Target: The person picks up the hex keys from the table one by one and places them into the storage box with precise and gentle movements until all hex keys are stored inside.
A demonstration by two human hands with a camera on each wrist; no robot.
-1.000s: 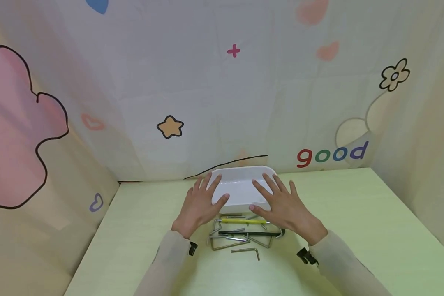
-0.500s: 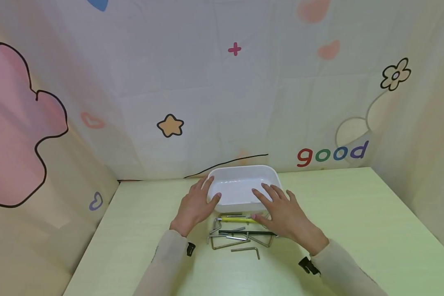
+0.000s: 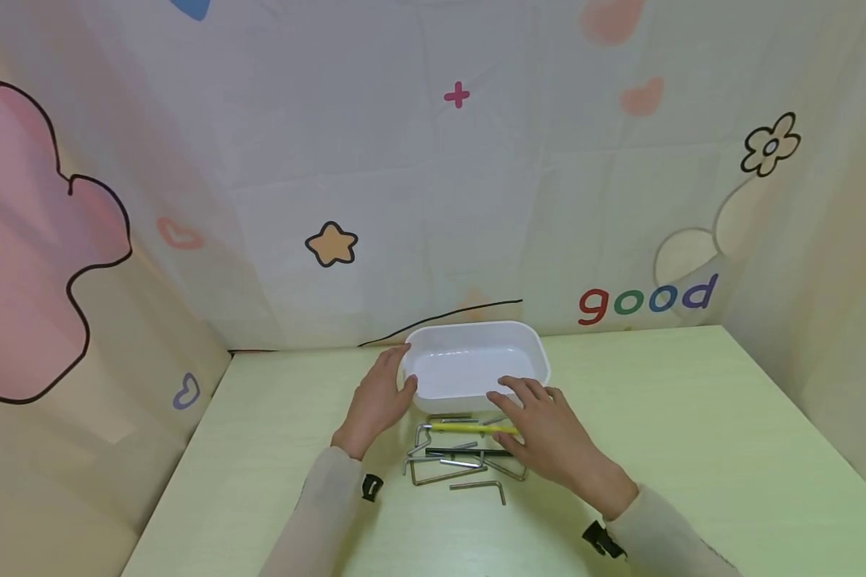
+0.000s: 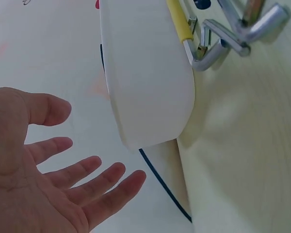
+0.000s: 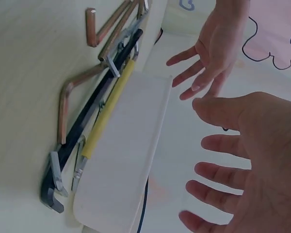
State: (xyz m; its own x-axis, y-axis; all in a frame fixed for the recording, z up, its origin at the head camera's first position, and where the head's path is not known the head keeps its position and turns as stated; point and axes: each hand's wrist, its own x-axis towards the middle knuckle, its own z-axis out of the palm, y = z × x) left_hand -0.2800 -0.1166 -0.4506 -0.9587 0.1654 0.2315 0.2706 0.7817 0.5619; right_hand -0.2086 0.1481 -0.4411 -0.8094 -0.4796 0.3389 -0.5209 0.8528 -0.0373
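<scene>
A white rectangular tray [image 3: 469, 377] stands against the back curtain, its inside bare. Beside its left end, my left hand [image 3: 375, 405] has its fingers spread, with fingertips close to the rim in the head view. My right hand [image 3: 559, 441] hovers with parted fingers, overlapping the tray's front right corner and the pile of Allen keys. That pile lies just in front of the tray: a yellow-sleeved Allen key [image 3: 469, 428], a long black one [image 3: 469, 453] and several bare metal ones. One small L-shaped key [image 3: 476, 486] lies nearest me. Neither hand holds anything.
The pale green table [image 3: 693, 449] extends to both sides and toward me. Printed curtains [image 3: 433, 176] close it in at the back and sides. A black strap buckle hangs at each wrist.
My left hand has shifted slightly left, to the tray's end. The right hand has come lower and nearer, its fingers bending a little, and more of the tray shows between the hands.
</scene>
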